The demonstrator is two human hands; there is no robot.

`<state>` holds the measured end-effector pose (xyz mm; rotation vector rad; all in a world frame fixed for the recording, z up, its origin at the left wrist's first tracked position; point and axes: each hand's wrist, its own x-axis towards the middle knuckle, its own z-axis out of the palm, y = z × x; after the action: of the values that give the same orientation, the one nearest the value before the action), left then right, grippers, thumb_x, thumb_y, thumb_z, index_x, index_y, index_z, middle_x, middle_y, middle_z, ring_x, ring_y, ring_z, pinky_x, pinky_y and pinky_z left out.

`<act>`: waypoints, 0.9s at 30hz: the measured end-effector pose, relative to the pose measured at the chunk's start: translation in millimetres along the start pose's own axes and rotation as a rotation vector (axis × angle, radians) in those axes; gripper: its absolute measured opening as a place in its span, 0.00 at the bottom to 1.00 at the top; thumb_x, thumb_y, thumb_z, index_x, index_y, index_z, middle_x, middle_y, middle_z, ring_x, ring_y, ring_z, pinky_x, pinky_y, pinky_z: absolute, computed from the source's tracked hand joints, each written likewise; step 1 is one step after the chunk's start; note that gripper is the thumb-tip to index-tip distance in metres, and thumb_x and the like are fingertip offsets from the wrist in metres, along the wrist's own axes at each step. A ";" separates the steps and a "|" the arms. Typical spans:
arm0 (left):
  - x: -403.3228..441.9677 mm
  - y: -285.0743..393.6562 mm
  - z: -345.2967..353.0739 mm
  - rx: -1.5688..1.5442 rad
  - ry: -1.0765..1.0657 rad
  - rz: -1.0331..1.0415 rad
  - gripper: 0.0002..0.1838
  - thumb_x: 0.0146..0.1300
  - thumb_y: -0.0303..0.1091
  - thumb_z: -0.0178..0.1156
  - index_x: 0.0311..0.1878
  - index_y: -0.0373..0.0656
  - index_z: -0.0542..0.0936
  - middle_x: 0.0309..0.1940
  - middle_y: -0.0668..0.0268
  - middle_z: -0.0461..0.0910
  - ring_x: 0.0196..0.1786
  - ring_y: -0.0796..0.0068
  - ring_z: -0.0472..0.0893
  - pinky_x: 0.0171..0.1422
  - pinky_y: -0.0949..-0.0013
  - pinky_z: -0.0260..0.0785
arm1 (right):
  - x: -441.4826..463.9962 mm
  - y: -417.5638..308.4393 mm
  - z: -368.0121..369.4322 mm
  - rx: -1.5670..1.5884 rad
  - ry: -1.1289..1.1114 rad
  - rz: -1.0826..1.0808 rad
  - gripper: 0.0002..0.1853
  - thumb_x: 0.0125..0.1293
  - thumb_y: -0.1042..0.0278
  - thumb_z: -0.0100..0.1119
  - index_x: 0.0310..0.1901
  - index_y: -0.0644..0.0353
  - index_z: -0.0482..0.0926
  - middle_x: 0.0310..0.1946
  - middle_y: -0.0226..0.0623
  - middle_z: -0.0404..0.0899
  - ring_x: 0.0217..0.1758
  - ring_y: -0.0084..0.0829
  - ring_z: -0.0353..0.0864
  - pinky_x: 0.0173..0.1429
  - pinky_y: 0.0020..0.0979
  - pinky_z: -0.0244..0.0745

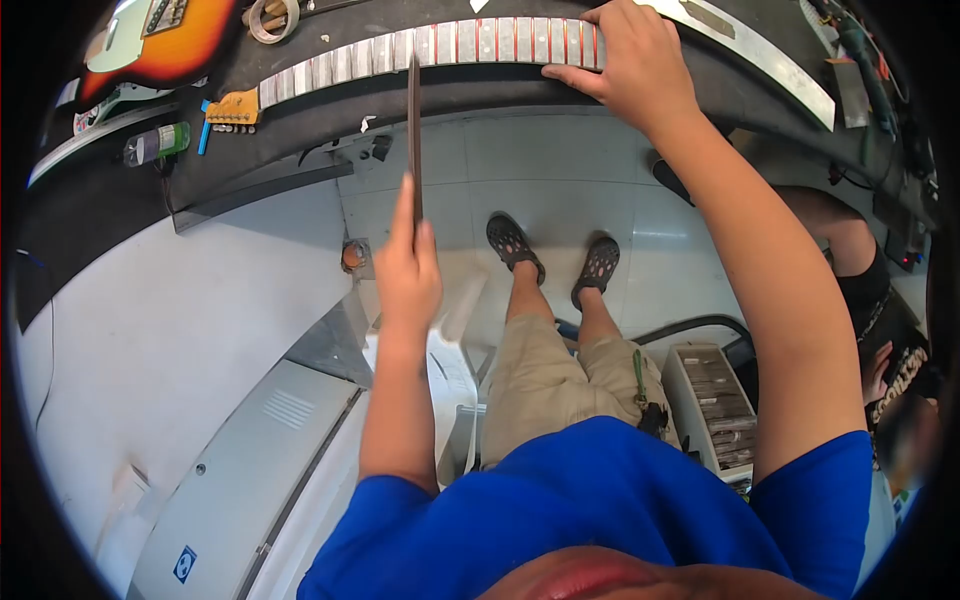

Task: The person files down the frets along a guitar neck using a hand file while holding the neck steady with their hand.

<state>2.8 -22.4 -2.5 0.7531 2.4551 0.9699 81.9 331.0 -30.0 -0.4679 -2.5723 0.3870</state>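
Note:
A guitar neck point(356, 60) lies across the bench, its headstock point(236, 108) with tuners at the left. Pale strips cover the fretboard between the frets, and several frets toward the right show red lines. My left hand point(408, 265) is closed around a long, thin, dark file-like tool point(414, 130), index finger stretched along it. The tool's far end lies over the near edge of the neck, about mid-length; whether it touches is unclear. My right hand point(640, 65) grips the neck's right end, thumb on the near side and fingers at the far side.
At the back left are a sunburst guitar body point(190, 45) and a tape roll point(272, 18). A bottle point(157, 145) stands left of the headstock. A pale curved strip point(765, 65) lies right. A box of dark pieces point(712, 400) is below. Another person's hand point(878, 368) shows at right.

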 end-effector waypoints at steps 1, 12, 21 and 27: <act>-17.1 -4.4 -4.9 -0.034 -0.019 -0.024 0.32 0.85 0.28 0.51 0.89 0.50 0.66 0.30 0.75 0.72 0.30 0.84 0.69 0.37 0.74 0.67 | 0.4 -0.3 0.0 0.000 0.002 0.010 0.35 0.52 0.41 0.85 0.49 0.62 0.81 0.46 0.47 0.81 0.55 0.52 0.79 0.64 0.49 0.72; 6.9 -2.1 -9.5 -0.134 -0.006 -0.052 0.28 0.86 0.29 0.53 0.85 0.46 0.71 0.34 0.60 0.81 0.32 0.75 0.75 0.42 0.70 0.71 | -0.6 5.8 10.4 -0.066 -0.051 0.006 0.37 0.58 0.35 0.82 0.54 0.61 0.82 0.47 0.39 0.83 0.54 0.46 0.82 0.62 0.46 0.73; 153.6 46.0 0.4 -0.087 0.032 0.070 0.25 0.85 0.37 0.56 0.80 0.45 0.75 0.45 0.44 0.90 0.37 0.44 0.85 0.48 0.55 0.79 | -2.3 10.1 12.8 -0.067 -0.055 0.003 0.37 0.56 0.36 0.83 0.53 0.61 0.82 0.47 0.40 0.83 0.54 0.47 0.81 0.60 0.48 0.73; 27.4 -0.5 -5.3 -0.108 0.065 0.132 0.28 0.81 0.27 0.58 0.82 0.45 0.74 0.68 0.44 0.84 0.61 0.38 0.89 0.62 0.51 0.82 | 4.7 8.7 10.3 -0.074 -0.053 -0.027 0.38 0.55 0.36 0.83 0.52 0.61 0.81 0.47 0.40 0.82 0.53 0.47 0.80 0.59 0.47 0.73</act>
<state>-21.5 -8.7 -3.6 0.8681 2.4094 1.1831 74.9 338.7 -39.8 -0.4539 -2.6485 0.2997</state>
